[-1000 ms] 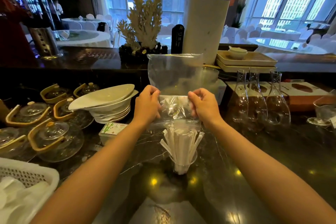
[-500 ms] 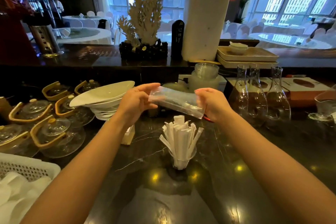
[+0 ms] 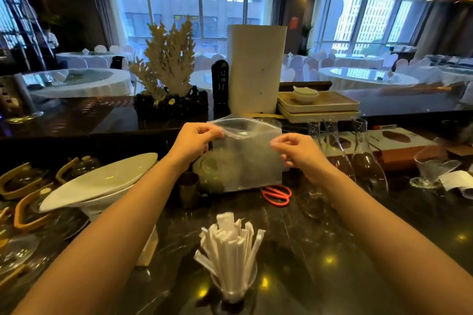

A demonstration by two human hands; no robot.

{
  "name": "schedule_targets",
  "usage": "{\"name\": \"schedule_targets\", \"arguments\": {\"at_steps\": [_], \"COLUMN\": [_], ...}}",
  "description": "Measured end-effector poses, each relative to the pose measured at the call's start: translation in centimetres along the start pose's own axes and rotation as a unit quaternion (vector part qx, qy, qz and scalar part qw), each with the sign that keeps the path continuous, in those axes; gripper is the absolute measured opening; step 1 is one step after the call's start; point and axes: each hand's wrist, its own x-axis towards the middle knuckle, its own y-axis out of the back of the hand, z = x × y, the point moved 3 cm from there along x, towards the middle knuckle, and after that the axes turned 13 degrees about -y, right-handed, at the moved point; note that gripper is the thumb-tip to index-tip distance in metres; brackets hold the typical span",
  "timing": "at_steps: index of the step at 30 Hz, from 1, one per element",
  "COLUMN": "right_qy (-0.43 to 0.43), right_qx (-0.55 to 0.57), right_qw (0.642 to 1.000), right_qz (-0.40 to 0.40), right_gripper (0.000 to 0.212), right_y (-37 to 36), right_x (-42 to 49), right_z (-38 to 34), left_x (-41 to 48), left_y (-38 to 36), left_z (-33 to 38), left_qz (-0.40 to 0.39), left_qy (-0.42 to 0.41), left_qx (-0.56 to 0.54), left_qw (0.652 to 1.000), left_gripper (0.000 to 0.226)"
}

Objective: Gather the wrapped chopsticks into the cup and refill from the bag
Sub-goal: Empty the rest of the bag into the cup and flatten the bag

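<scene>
A clear plastic zip bag [image 3: 245, 158] hangs in front of me above the dark counter, looking empty. My left hand [image 3: 197, 142] pinches its top left corner. My right hand [image 3: 298, 152] grips its right edge, fingers curled. Below, near the counter's front, a clear cup [image 3: 234, 286] stands upright, packed with several white paper-wrapped chopsticks [image 3: 230, 243] fanning out of its top. Both hands are well above and behind the cup.
Red scissors [image 3: 277, 194] lie behind the cup. A small metal cup [image 3: 189, 188] and stacked white dishes [image 3: 99, 184] stand to the left, glass teapots [image 3: 30, 212] farther left. Glass carafes [image 3: 366, 161] stand to the right. A raised ledge [image 3: 76, 115] runs behind.
The bag was rolled flat between my hands half a second ago; now it hangs unfolded with its mouth up. My hands rose and moved farther from the cup. The view tilted up.
</scene>
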Motion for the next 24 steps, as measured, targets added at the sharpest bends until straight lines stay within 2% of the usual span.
{"name": "schedule_targets", "arguments": {"at_steps": [3,6,12,15,18,21,24], "right_qy": [0.027,0.026,-0.036,-0.065,-0.105,-0.122,-0.098], "right_qx": [-0.052,-0.072,-0.085,-0.099,-0.1,-0.125,-0.211], "right_qw": [0.997,0.995,0.993,0.99,0.987,0.983,0.973], "right_qz": [0.049,0.061,0.071,0.079,0.066,0.055,-0.006], "right_gripper": [0.01,0.016,0.03,0.031,0.029,0.037,0.017], "right_y": [0.2,-0.4,-1.9,-3.1,-4.7,-6.0,-7.1], "right_x": [2.8,5.7,11.3,13.3,14.3,15.1,15.3], "right_z": [0.7,2.3,8.1,11.7,15.5,18.6,20.6], "left_x": [2.1,3.0,3.3,2.7,1.3,0.1,-0.8], "left_y": [-1.2,-2.7,-5.4,-6.6,-7.8,-8.6,-9.4], "left_z": [-2.2,-5.3,-12.6,-16.8,-20.7,-23.6,-25.1], "left_qz": [-0.007,-0.018,-0.052,-0.055,-0.031,-0.033,-0.095], "left_qy": [0.038,0.081,0.134,0.189,0.243,0.254,0.216], "left_qx": [0.01,0.003,0.038,0.065,0.027,0.054,0.144], "left_qw": [0.999,0.997,0.989,0.978,0.969,0.965,0.961], "left_gripper": [0.027,0.035,0.037,0.031,0.025,0.029,0.015]}}
